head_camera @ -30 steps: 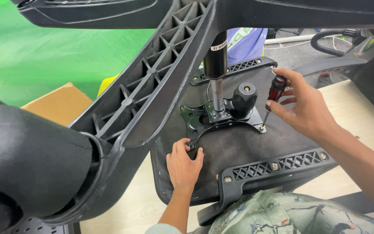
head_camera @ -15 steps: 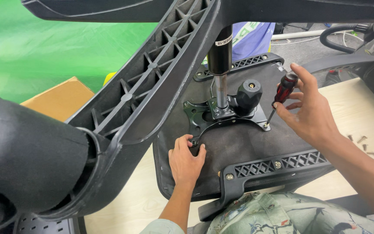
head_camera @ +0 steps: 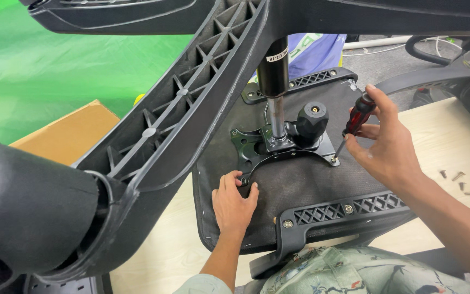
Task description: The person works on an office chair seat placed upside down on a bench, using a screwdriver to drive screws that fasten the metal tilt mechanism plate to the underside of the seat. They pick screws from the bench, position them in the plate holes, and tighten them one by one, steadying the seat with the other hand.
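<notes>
Now screwdriver in right hand.

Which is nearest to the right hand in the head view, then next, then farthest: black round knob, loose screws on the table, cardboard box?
1. Black round knob, just left of the right hand holding the screwdriver.
2. Loose screws, on the table to its right.
3. Cardboard box, far left beyond the chair base.
</notes>
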